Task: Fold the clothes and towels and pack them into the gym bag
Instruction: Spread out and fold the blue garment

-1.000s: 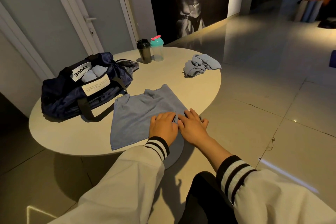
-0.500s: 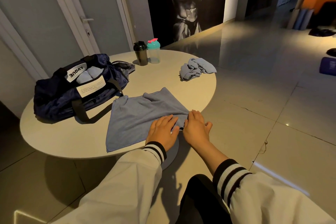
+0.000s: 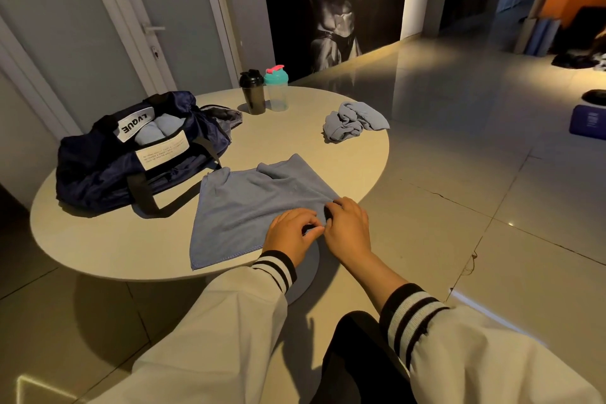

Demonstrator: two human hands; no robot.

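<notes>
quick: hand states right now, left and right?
Left hand: pinches the near edge of the spread towel.
Right hand: fingers curled, pinches the same towel edge.

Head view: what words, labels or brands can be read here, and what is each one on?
"LVQUE": white strap label on the gym bag, seen upside down.
White patch on the bag's side: lines of small print, too small to read.
Blue box on the floor, far right: print too blurred to read.
Towel, black bottle, clear bottle: no text seen.
</notes>
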